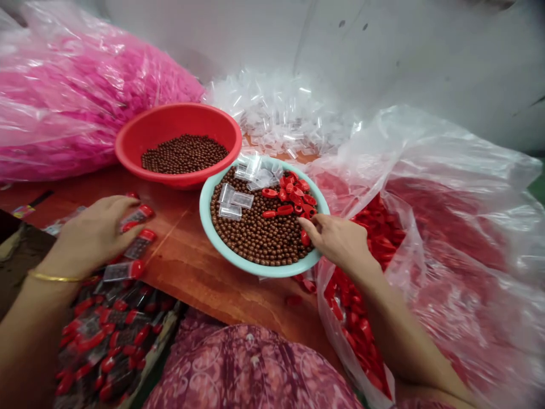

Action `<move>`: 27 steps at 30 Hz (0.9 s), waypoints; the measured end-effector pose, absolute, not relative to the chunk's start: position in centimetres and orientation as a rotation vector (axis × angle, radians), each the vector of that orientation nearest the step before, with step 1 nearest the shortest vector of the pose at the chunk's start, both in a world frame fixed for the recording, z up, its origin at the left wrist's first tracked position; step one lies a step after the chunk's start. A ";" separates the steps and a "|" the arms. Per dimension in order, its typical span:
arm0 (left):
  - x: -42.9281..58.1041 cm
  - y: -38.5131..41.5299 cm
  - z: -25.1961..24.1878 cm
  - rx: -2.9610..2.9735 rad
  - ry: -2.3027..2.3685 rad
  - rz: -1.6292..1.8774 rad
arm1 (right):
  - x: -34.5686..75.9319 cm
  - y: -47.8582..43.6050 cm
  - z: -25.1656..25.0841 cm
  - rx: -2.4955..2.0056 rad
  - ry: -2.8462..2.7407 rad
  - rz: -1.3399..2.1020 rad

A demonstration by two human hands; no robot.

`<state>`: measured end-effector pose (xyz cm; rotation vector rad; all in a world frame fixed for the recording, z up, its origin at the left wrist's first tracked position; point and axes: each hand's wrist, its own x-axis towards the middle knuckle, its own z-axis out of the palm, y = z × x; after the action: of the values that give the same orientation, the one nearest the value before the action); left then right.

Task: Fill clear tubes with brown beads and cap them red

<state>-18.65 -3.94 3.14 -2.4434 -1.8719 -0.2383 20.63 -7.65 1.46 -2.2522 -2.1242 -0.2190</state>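
A pale green bowl (206, 224) sits on the red-brown table, full of small brown beads (259, 233), with clear plastic tubes (232, 201) and red caps (293, 196) lying on top. My right hand (336, 238) rests at the bowl's right rim, its fingers pinched on a red cap (305, 237). My left hand (96, 233), a gold bangle on its wrist, lies curled over filled, red-capped tubes (138, 244) at the table's left edge. What the left fingers grip is hidden.
A red bowl (170, 122) with more brown beads stands behind. A heap of clear tubes (281, 113) lies at the back. A pink-filled bag (72, 96) lies left, a bag of red caps (426, 238) right. A box of filled tubes (106, 335) sits below left.
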 end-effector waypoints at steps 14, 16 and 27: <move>-2.7 0.7 3.0 -2.764 -1.198 0.075 | 18.6 -7.6 -0.5 -2.370 -1.770 -0.040; -2.1 1.9 2.9 -2.773 -1.142 0.130 | 18.8 -7.6 -0.6 -2.324 -1.754 -0.021; -1.2 -0.4 4.0 -2.860 -0.636 0.242 | 19.8 -7.6 -1.6 -1.972 -1.588 0.124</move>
<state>-1.15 -0.42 3.99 -2.8598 -0.6361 0.2423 19.79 -7.58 -1.65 -1.9721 -1.5883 0.1237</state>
